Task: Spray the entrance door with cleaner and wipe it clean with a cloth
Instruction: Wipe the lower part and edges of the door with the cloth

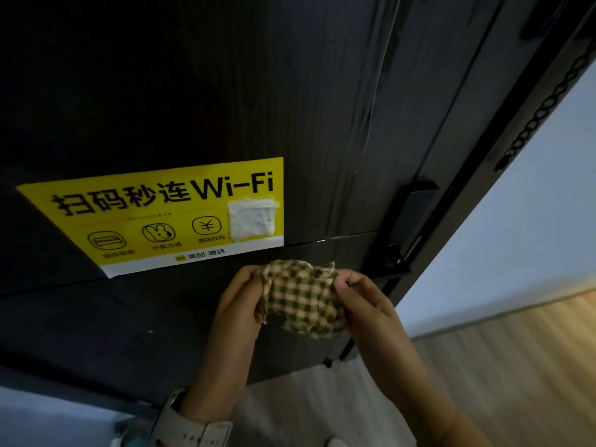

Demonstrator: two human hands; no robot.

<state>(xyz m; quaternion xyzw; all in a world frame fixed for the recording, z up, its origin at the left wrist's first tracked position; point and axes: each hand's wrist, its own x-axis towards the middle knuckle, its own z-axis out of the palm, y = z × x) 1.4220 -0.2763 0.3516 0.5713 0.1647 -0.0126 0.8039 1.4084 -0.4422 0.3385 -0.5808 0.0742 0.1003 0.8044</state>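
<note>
The dark wood-grain entrance door (225, 91) fills most of the view. A checked green, orange and cream cloth (301, 298) is bunched between both hands, just in front of the door's lower panel. My left hand (237, 301) grips its left side. My right hand (364, 301) pinches its right side. No spray bottle is in view.
A yellow Wi-Fi sticker (161, 214) with a torn white patch is stuck on the door. A black handle and lock (409, 221) sit at the door's right edge, and a security chain (545, 104) hangs on the frame. Wooden floor (516, 366) lies at the lower right.
</note>
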